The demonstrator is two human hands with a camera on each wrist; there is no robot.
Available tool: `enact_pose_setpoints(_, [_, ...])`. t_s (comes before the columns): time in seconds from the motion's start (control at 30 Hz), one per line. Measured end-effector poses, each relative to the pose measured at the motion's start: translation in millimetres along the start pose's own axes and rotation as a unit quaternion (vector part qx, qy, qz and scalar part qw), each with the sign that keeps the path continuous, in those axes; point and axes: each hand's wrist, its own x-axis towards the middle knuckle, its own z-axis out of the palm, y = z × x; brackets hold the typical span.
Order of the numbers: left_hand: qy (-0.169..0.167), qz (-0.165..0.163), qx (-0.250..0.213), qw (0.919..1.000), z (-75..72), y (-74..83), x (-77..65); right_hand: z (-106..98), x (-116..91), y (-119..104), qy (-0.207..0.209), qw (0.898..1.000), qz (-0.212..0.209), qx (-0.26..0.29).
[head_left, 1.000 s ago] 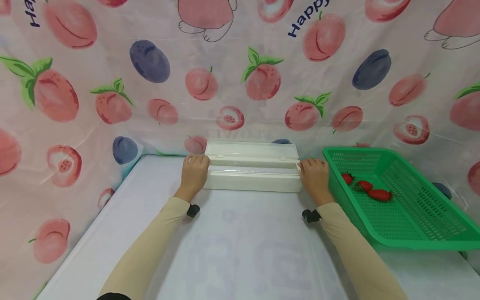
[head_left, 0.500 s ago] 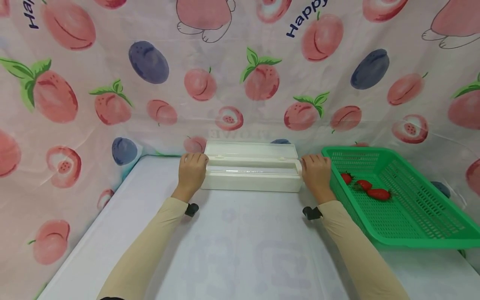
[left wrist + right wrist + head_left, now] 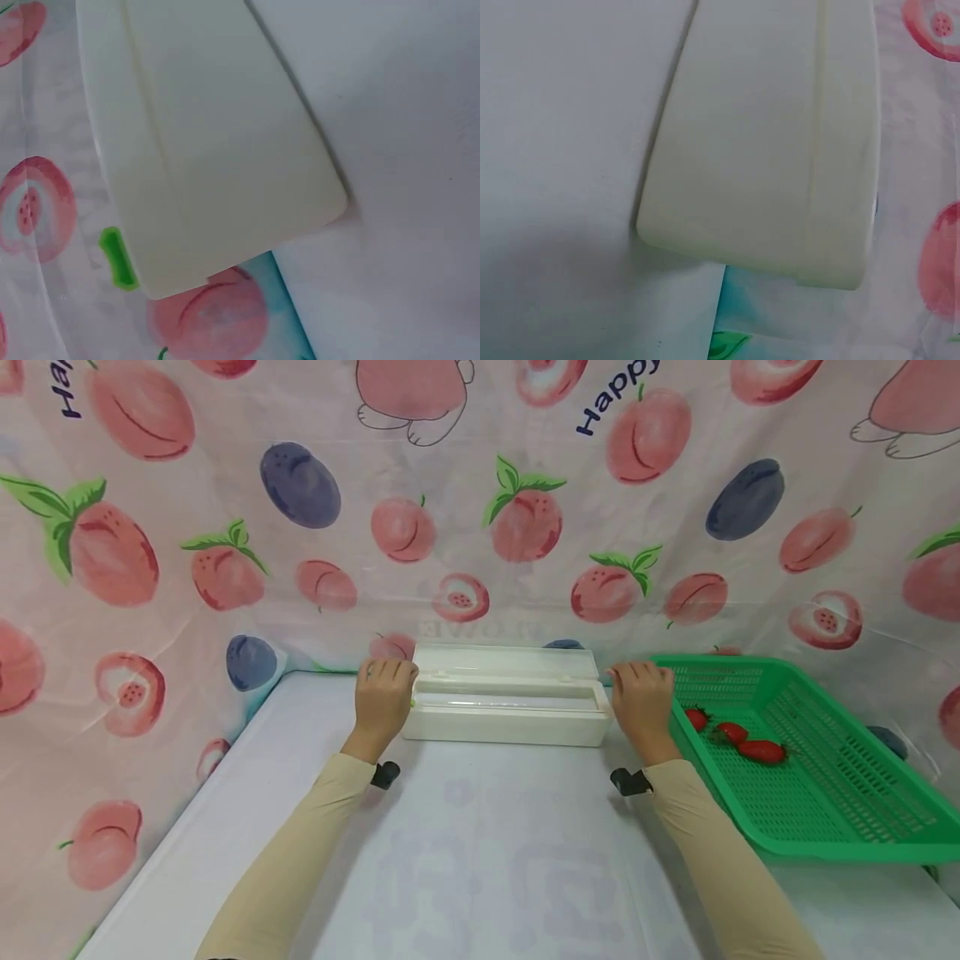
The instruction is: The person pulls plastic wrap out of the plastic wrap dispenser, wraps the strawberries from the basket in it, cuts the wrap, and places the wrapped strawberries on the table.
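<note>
A long white cling film dispenser (image 3: 502, 727) stands at the back of the table, its clear lid (image 3: 502, 662) tipped up behind it. A shiny pale strip shows in its open top. My left hand (image 3: 385, 697) is right at the dispenser's left end, fingers bent over and overlapping the corner. Just off the right end is my right hand (image 3: 643, 702), fingers loosely curled around nothing. Each wrist view has one end of the white body but no fingers; in the left one a small green piece (image 3: 118, 259) juts from its edge.
To the right sits a green plastic basket (image 3: 847, 852) with several red strawberries (image 3: 761, 752). A fruit-printed sheet (image 3: 465, 560) hangs directly behind the dispenser. White cloth (image 3: 480, 852) covers the table, its left edge running diagonally.
Both hands have moved outward and slightly up from the dispenser's ends, the right one further. More of the right end now shows. The dispenser stays about where it was, lid still raised.
</note>
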Motion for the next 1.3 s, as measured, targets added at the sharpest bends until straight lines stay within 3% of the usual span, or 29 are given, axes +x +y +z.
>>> enact_pose_setpoints(0.23, [0.013,-0.003,0.000,0.9999,-8.4,1.7,7.6,-6,4,-1,-0.005,1.000,0.004,0.005])
enact_pose_setpoints(0.77, [0.045,-0.008,-0.001,0.9990,-21.9,2.2,14.9,-15,11,-4,0.026,0.999,0.008,0.022])
enact_pose_setpoints(1.3, [0.090,0.007,0.015,0.9958,-30.9,1.9,21.8,-22,15,-5,0.100,0.995,-0.015,0.020])
